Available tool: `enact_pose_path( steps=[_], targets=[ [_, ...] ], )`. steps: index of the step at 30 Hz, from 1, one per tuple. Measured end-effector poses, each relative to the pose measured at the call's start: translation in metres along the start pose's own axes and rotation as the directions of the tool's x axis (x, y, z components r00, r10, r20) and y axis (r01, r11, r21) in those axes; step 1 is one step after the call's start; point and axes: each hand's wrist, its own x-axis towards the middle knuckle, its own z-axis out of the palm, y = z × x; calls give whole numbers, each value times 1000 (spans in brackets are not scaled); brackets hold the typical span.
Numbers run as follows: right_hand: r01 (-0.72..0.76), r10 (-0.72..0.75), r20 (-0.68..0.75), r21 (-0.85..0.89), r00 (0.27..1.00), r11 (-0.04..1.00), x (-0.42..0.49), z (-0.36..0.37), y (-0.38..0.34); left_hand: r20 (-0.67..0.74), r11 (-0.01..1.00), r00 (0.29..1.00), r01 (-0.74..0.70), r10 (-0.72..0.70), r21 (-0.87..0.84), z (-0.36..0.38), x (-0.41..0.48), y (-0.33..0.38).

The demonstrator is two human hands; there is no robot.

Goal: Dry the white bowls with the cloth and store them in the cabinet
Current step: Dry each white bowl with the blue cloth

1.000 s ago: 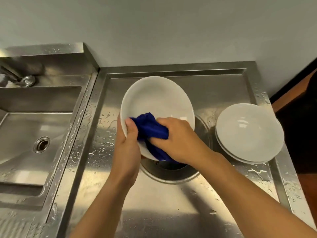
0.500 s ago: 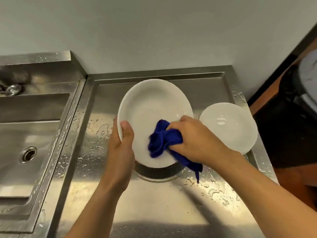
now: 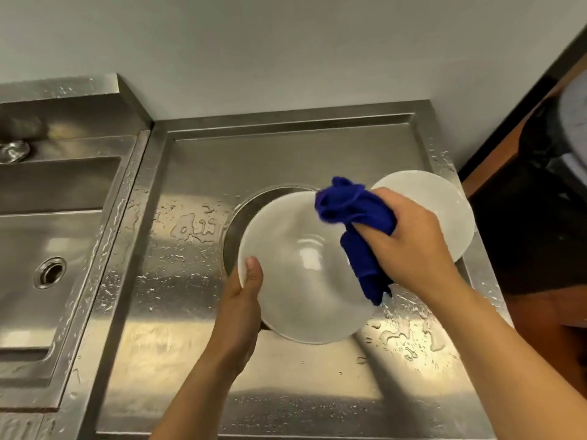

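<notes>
Holding smooth, breakable bowl (image 3: 301, 274) by rim in left hand (image 3: 241, 300); right hand (image 3: 409, 242) closed around soft cloth (image 3: 355, 214); probably slippery.

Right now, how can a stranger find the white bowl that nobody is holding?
Start at the wet steel counter right of the sink. Near its right edge a white bowl rests, partly behind the right hand with the blue cloth. Unlike the held bowl, no hand grips it.
</notes>
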Motion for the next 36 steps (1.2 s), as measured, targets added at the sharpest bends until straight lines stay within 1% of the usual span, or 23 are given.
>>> enact_pose_path(
  steps=[2,5,9,15,20,24,26,28,30,32,33,34,36],
  targets=[
    [-40,48,-50,142,998,989,-5,2,5,43,998,998,36,-38,48,2,2,-22],
    [-55,80,-94,238,992,970,-17,8,16,113,992,990,71,-83,101,7,5,-56],
    [-100,161,-150,352,975,931,-32,8,36,183,974,972,112,-149,197,16,5,-85],
    [-113,198,-202,369,959,923,-41,6,61,273,942,946,80,-174,325,36,12,-108],
    [-117,206,-215,364,955,924,-44,8,75,327,928,930,38,-169,372,46,23,-119],
    [-112,209,-217,388,954,915,-45,11,83,349,920,925,1,-149,392,48,30,-123],
    [-110,209,-210,404,955,908,-45,12,86,363,907,918,-6,-162,421,49,33,-122],
    [-107,213,-215,419,953,902,-45,11,88,378,881,907,-18,-185,473,48,38,-118],
    [-101,212,-223,425,952,900,-42,9,88,387,818,902,-72,-192,571,47,43,-113],
    [-80,203,-241,437,949,896,-39,2,86,382,748,916,-168,-123,643,48,47,-100],
    [-58,197,-262,458,945,887,-36,-6,84,350,737,935,-199,-55,646,51,50,-89],
    [-40,198,-281,482,939,875,-33,-14,82,311,743,950,-227,27,630,56,52,-76],
    [-8,206,-324,521,923,854,-26,-31,77,249,777,953,-288,174,560,71,56,-49]
  ],
)
